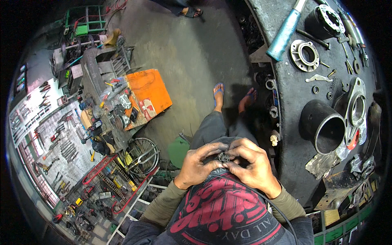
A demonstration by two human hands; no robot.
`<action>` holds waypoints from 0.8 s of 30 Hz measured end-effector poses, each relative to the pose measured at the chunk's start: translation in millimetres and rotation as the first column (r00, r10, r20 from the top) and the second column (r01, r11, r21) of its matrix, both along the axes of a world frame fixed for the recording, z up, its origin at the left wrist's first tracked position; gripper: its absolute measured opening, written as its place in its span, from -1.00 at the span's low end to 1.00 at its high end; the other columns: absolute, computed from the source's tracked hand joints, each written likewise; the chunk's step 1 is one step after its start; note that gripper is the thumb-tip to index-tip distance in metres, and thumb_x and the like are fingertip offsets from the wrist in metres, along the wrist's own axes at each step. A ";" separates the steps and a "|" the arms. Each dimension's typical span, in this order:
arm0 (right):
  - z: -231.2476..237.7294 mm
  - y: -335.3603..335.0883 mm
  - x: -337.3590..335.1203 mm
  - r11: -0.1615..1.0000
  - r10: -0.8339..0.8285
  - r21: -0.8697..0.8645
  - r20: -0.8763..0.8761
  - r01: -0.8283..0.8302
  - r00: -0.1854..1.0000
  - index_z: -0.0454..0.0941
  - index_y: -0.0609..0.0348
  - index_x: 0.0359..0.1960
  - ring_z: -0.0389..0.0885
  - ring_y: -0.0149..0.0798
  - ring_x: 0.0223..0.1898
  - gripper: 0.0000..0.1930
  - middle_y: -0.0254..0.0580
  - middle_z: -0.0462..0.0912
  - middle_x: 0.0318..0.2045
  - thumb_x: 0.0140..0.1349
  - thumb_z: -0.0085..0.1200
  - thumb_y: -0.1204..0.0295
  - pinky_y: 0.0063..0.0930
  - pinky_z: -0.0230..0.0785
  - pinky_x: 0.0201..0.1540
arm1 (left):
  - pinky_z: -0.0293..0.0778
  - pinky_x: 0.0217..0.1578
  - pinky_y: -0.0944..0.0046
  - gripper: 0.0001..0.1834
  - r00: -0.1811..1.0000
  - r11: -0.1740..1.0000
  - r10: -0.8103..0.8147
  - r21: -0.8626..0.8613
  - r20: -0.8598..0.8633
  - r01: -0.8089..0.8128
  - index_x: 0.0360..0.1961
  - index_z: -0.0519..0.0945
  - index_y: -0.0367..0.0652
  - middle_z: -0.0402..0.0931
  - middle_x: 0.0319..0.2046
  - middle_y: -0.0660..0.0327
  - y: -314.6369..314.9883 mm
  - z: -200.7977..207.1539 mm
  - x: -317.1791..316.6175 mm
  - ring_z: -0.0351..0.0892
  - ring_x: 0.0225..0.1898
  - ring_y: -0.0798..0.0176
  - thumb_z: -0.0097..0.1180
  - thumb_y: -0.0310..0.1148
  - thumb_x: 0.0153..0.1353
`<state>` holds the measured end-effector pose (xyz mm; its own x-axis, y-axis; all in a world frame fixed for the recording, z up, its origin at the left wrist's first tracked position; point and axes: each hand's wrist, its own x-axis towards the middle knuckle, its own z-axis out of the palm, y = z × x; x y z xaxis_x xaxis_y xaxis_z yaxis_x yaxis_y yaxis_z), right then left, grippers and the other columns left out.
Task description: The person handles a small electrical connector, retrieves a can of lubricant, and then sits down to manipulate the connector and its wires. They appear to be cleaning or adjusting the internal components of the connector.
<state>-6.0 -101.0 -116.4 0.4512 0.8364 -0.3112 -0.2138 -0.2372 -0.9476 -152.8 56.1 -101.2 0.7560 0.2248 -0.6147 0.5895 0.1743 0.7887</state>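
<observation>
Both my hands meet close in front of my chest, above my legs. My left hand (199,164) and my right hand (249,161) are dirty with grease and pinch a small dark round metal part (223,157) between their fingertips. The part is mostly hidden by my fingers. A thin black cable runs from under my right wrist down over my shirt. My feet in blue sandals (219,90) stand on the concrete floor below the hands.
A round black workbench (294,94) on my right carries a blue-handled hammer (284,32), a black tube (323,126), metal flanges (305,54), washers and bolts. An orange box (148,93) and a cluttered tool stand are at left, beside a wall of hanging tools. Another person's sandalled foot (191,12) shows at top.
</observation>
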 end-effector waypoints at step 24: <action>-0.7 -2.2 1.2 0.992 0.007 -0.124 -0.092 -0.019 0.996 0.66 0.30 -0.22 0.62 -0.39 -0.30 -0.72 -0.16 0.59 -0.18 -0.04 0.33 0.67 -0.55 0.52 -0.31 | 0.52 0.16 0.24 -0.29 0.999 0.989 0.011 -0.145 -0.052 -0.018 0.27 0.42 -0.35 0.60 0.13 0.02 3.4 -11.4 3.4 0.59 0.14 0.22 0.43 -0.58 0.06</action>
